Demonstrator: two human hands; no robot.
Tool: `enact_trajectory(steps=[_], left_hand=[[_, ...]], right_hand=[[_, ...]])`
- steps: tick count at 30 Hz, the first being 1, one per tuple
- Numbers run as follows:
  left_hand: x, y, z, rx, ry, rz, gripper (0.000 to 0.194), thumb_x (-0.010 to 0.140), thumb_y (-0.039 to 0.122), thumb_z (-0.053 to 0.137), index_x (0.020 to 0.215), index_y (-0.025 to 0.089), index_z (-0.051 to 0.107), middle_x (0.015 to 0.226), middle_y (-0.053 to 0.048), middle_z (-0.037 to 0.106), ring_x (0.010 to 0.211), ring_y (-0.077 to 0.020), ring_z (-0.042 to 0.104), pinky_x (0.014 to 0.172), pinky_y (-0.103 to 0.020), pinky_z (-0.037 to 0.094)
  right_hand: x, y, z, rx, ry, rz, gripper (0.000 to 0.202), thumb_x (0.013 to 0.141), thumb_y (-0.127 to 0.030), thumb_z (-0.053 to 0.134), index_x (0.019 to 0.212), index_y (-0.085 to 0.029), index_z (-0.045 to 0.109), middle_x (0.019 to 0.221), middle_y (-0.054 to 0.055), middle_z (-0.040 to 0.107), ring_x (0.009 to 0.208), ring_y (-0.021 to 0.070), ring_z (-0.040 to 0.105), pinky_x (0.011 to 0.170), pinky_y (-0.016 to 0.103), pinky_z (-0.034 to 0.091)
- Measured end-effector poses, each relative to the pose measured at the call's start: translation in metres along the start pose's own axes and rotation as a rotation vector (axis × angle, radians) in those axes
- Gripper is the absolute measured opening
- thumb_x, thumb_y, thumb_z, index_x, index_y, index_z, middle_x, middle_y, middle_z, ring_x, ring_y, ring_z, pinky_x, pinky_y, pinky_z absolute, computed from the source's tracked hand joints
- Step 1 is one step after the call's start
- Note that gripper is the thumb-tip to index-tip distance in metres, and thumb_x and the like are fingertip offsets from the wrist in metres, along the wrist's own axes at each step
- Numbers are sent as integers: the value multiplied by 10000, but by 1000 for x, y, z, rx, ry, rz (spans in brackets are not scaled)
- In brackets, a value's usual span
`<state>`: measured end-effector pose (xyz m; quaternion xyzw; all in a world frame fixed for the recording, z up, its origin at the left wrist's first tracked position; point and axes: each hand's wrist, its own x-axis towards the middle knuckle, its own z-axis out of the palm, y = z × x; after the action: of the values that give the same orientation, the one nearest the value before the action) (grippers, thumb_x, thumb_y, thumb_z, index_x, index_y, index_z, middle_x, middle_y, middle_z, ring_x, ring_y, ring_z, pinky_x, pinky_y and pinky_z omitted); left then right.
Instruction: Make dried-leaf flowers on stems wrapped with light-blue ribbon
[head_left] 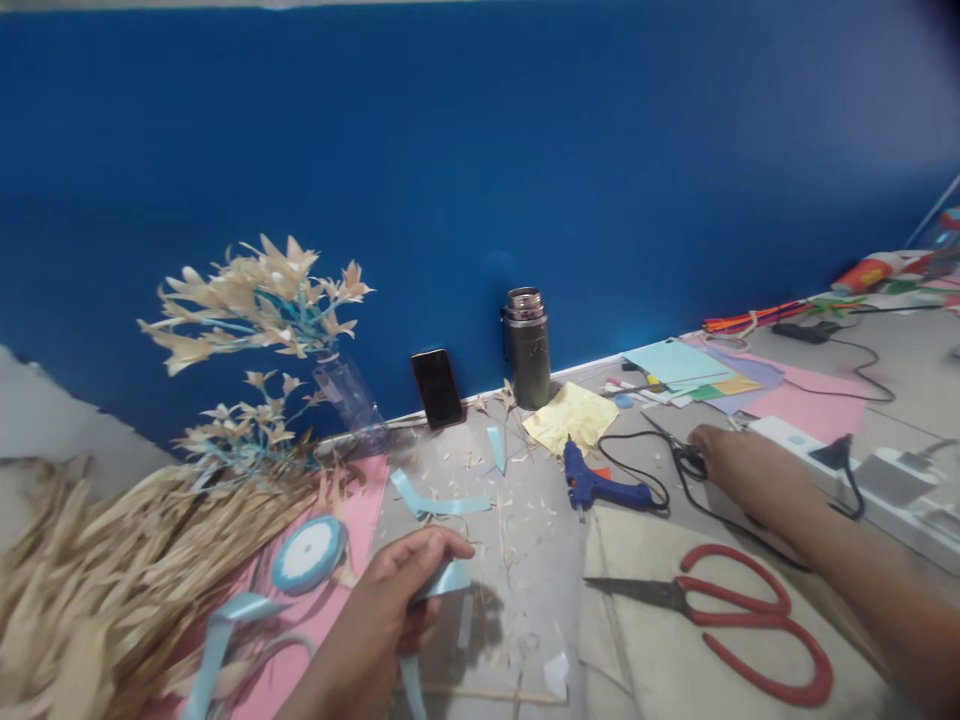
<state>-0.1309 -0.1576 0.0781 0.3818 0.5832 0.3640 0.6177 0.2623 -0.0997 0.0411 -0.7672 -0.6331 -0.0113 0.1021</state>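
Observation:
My left hand (409, 590) is closed on a light blue ribbon (450, 578), whose tail hangs below the fingers. To the right, my right hand (712, 455) is closed around the black handles of small scissors (664, 430), beside a white power strip. Large red-handled scissors (682, 597) lie on a beige cloth nearer to me. A blue glue gun (600, 482) rests between the hands. Another ribbon piece (442, 503) lies beyond my left hand, and a ribbon spool (309, 553) is at its left on pink paper.
Dried husks (135, 560) cover the left side. Pale flowers stand in a clear vase (349, 400) near the blue wall. A phone (437, 388) and a dark flask (527, 350) stand at the back. Coloured papers (810, 400), cables and a power strip (795, 440) occupy the right.

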Motion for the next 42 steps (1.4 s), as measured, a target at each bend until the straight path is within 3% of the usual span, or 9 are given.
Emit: enact_trajectory(steps=[3,6,9,13,24,29,33,38,42], left_hand=[[1,3,6,-22,-84,95,495,644,609,795,838,180,639,522,114,256,426,-23,181,435,-172,105],[0,7,20,-63,-105,229,416,634,465,845,799,184,586,524,110,350,411,-18,221,418,-170,159],[3,7,30,-162,-139,305,387,647,387,838,792,188,539,534,86,471,399,-24,286,413,-173,198],[9,0,26,-284,-128,357,372,691,349,810,796,189,490,621,17,629,392,-20,295,400,-174,182],[24,-32,28,-426,-100,312,383,672,369,838,777,173,526,542,54,523,421,-31,323,407,-161,201],[27,-35,30,-387,6,288,397,661,387,849,771,167,538,523,69,492,424,-23,310,424,-156,207],[29,-37,29,-405,-23,261,429,657,415,854,757,171,515,509,77,464,429,-22,308,443,-157,218],[29,-41,30,-419,-44,203,451,662,436,848,769,175,497,526,62,480,446,-36,354,448,-163,235],[29,-42,30,-419,-109,183,467,703,483,809,788,191,455,570,37,520,475,-53,396,448,-163,241]], right_hand=[[-14,-44,-28,517,-68,-144,337,948,-364,457,929,-180,739,814,96,757,572,196,625,601,315,436],[-32,-111,-49,1050,-475,-318,331,878,-467,579,860,-179,740,807,70,764,450,104,511,500,256,412],[-47,-170,-50,1225,-637,-387,243,827,-398,644,774,-171,712,748,47,742,433,74,472,455,221,368],[-55,-209,-33,1264,-584,-395,246,803,-393,660,679,-182,642,619,1,662,435,76,450,432,206,329],[-67,-211,9,1214,-540,-347,294,854,-490,552,749,-216,573,484,-72,457,416,108,439,434,222,335],[-70,-212,18,1201,-511,-339,290,872,-479,506,764,-217,565,503,-68,458,439,114,429,450,230,338],[-69,-212,22,1161,-467,-384,284,891,-439,466,752,-217,576,492,-68,439,453,118,405,459,238,327],[-70,-212,22,1158,-444,-373,245,865,-409,501,744,-209,573,575,-37,534,536,126,469,516,238,362],[-70,-213,22,1276,-641,-239,266,825,-451,584,728,-208,539,573,-36,574,478,102,455,465,220,326]])
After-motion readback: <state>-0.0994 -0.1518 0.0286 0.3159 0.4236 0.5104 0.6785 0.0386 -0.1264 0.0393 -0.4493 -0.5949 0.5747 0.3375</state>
